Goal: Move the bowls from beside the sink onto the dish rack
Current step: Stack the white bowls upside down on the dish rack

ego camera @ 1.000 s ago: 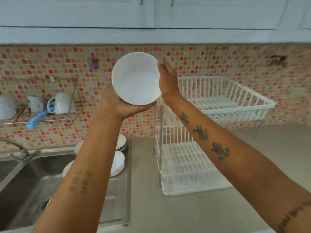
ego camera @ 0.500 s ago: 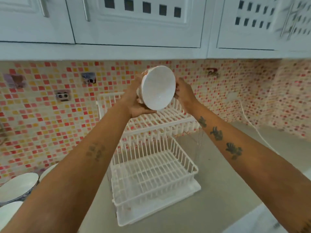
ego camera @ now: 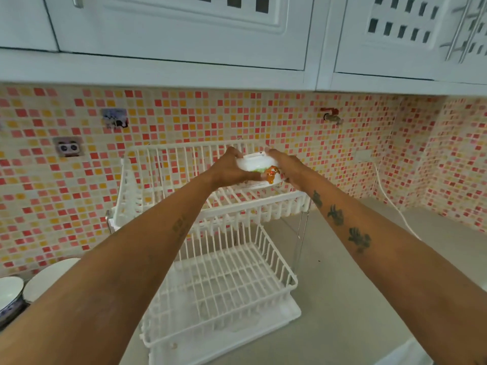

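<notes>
A white bowl [ego camera: 259, 169] with an orange and green print on its side is upside down, low over the top tier of the white two-tier dish rack [ego camera: 147, 180]. My left hand [ego camera: 232, 171] grips its left side and my right hand [ego camera: 286, 167] grips its right side. Whether the rim touches the wires is hidden by my hands. The lower tier [ego camera: 224, 285] holds nothing. At the far left edge, other white bowls [ego camera: 44, 280] stand on the counter, one with a blue pattern [ego camera: 9, 299].
White wall cabinets [ego camera: 184, 35] hang above the rack. The mosaic tile wall carries a socket [ego camera: 69, 147] and a small tap [ego camera: 332, 115]. A white cable [ego camera: 390, 204] runs down to the grey counter [ego camera: 355, 299] right of the rack.
The bowl was held upright-tilted at chest height, its inside facing me; both hands have since turned it upside down and lowered it onto the rack's top tier. My view has swung right.
</notes>
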A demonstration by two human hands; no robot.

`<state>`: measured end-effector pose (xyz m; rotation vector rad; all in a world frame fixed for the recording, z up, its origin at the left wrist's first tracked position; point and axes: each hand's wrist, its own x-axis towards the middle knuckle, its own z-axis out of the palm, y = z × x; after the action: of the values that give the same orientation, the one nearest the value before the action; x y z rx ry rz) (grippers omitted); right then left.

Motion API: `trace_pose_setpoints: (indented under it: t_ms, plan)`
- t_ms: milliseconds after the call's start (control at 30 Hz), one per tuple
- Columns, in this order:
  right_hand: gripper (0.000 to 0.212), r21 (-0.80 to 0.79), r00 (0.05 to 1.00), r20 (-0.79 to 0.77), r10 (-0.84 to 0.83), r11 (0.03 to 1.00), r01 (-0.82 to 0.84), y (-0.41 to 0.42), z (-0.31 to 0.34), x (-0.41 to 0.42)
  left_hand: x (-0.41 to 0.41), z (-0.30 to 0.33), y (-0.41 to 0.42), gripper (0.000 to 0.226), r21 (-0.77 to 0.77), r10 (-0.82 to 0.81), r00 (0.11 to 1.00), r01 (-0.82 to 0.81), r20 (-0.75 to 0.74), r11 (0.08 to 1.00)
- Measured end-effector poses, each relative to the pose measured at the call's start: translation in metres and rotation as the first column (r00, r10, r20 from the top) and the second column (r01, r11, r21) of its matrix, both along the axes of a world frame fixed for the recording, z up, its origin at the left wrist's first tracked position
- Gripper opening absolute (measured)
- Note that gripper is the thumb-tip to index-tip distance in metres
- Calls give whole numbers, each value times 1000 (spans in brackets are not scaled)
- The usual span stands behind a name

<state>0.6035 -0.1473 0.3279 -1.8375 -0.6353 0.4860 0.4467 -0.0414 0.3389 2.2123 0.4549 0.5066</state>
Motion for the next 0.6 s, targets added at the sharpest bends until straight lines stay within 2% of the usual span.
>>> trace_pose_setpoints:
  t_ms: [67,167,233,467,600]
  plan:
    - [87,-27,1000,-2,25,999,-25,2,-2,0,1,-4,4,80,60,12,1000,-12,-10,998]
    - [53,-78,997,-4,73,994,-73,-4,4,-21,0,-11,9,81,148,18,998,-8,-67,989]
    - [40,-118,996,-32,88,989,-92,-2,2,-20,1,-15,10,83,194,18,996,0,-92,981]
    - [30,-190,995,-39,94,977,-100,1,-1,-19,9,-24,13,84,323,18,987,35,-158,946]
    - [25,-193,997,-30,72,978,-76,4,-2,-19,10,-26,17,83,320,12,986,43,-167,946]
